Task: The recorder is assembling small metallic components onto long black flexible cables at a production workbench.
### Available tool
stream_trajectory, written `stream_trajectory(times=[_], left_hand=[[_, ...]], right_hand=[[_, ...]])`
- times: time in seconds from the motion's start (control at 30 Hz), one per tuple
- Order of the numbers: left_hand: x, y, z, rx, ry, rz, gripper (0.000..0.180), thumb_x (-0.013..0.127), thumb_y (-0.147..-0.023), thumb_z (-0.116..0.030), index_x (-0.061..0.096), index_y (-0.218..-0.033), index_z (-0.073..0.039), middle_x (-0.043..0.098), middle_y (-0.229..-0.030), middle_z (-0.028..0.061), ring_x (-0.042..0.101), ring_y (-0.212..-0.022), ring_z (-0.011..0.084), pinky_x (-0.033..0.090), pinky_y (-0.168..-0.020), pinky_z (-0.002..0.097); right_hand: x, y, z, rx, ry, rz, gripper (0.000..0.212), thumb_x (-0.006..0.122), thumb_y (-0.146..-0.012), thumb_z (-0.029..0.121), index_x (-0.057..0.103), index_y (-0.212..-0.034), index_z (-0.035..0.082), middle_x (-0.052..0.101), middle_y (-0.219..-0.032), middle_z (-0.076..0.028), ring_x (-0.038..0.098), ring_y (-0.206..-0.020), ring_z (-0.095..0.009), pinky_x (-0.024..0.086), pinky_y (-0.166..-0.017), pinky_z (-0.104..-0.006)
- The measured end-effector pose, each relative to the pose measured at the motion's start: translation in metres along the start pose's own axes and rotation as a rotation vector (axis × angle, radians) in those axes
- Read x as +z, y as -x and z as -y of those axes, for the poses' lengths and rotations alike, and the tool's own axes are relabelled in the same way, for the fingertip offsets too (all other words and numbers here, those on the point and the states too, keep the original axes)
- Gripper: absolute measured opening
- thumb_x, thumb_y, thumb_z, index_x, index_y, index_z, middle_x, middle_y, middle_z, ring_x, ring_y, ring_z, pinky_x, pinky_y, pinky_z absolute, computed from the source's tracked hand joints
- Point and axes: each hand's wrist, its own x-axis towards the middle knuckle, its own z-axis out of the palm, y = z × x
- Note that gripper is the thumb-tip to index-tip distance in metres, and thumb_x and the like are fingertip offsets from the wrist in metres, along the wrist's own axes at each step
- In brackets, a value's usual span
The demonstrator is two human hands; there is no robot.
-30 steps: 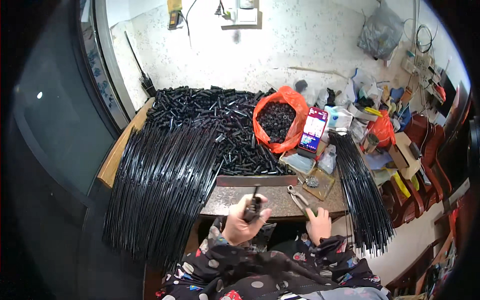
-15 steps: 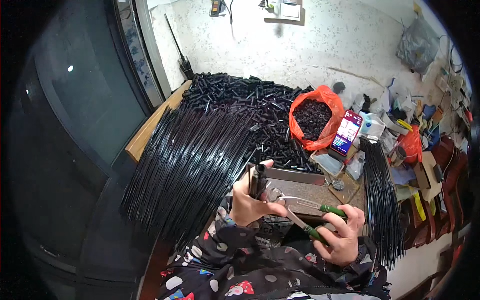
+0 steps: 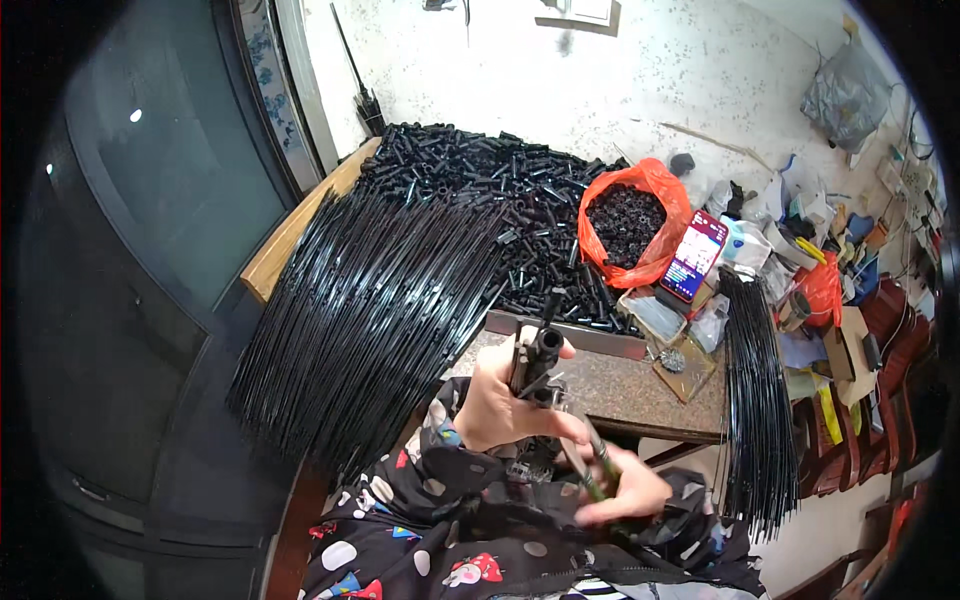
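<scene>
My left hand (image 3: 490, 408), at the middle of the view, is closed around a black tube (image 3: 549, 343) held upright, its hollow end toward me. Short thin dark pieces stick out beside the tube. In my right hand (image 3: 637, 487), just below and to the right, are green-handled pliers (image 3: 602, 460). Their handles are partly hidden and blurred, and the jaws lie close by my left thumb, under the tube. I cannot tell whether the jaws grip anything.
Long thin black rods (image 3: 370, 310) cover the left side, with small black tubes (image 3: 480, 165) heaped behind. An orange-red bag (image 3: 665, 262) holds black rings. A phone (image 3: 694, 255) stands beside it. Another rod bundle (image 3: 757, 400) hangs over the table's (image 3: 640, 385) right side.
My right hand has moved left and closed in, bringing the spread plier handles together. My left hand has shifted slightly right with the tube. The view has tilted a little downward.
</scene>
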Motion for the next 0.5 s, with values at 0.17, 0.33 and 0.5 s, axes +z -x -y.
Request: stream_trajectory(times=[0.17,0.33,0.5], left_hand=[[-0.004,-0.003,0.005,0.114,-0.020,-0.117,0.062,0.076,-0.038,-0.018,0.043,-0.087,0.003,0.039,-0.055,-0.0062,0.034,-0.049,0.0004,0.021,-0.041,0.0139],[0.000,-0.014,0.000,0.095,0.065,0.138,0.065,0.077,-0.035,-0.019,0.046,-0.088,0.002,0.043,-0.057,-0.0053,0.038,-0.049,0.0014,0.028,-0.042,0.0150],[-0.008,-0.002,-0.019,0.061,-0.121,0.034,0.053,0.077,-0.038,-0.024,0.047,-0.076,-0.001,0.042,-0.059,-0.0029,0.037,-0.053,0.0033,0.032,-0.046,0.0171]], right_hand=[[-0.012,0.017,0.022,-0.452,1.074,-0.751,0.033,0.048,-0.058,-0.005,0.043,-0.090,0.000,0.047,-0.070,-0.011,0.047,-0.058,-0.017,0.038,-0.051,-0.0241],[-0.003,0.019,-0.013,0.320,-0.790,0.227,0.020,0.053,-0.062,-0.002,0.045,-0.081,-0.001,0.050,-0.063,-0.010,0.051,-0.050,-0.017,0.041,-0.045,-0.0260],[0.013,0.008,0.013,-0.072,0.415,-0.444,0.042,0.053,-0.052,-0.003,0.041,-0.092,-0.002,0.048,-0.067,-0.010,0.049,-0.054,-0.017,0.040,-0.048,-0.0258]])
